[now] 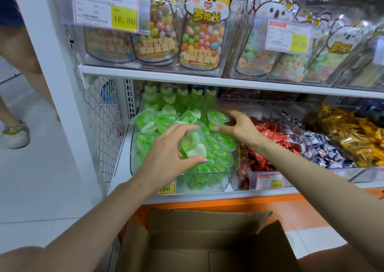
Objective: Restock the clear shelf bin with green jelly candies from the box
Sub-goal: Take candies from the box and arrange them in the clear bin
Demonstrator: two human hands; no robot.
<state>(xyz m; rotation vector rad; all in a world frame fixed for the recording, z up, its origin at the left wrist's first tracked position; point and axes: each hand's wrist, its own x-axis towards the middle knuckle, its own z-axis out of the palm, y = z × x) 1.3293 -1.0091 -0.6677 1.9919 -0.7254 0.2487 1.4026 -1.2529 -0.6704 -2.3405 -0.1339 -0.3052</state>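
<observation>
The clear shelf bin on the lower shelf is heaped with green jelly candies in heart-shaped cups. My left hand hovers over the front of the heap and grips a green and white jelly cup between thumb and fingers. My right hand reaches in from the right, its fingers curled over the cups at the bin's right side; whether it holds one I cannot tell. The open cardboard box sits below the shelf, and its visible inside shows no candy.
Right of the green bin stand bins of red-wrapped sweets, blue-white sweets and gold-wrapped sweets. The upper shelf carries bagged candy behind price tags. A wire mesh panel closes the left side. Another person's leg and shoe are at far left.
</observation>
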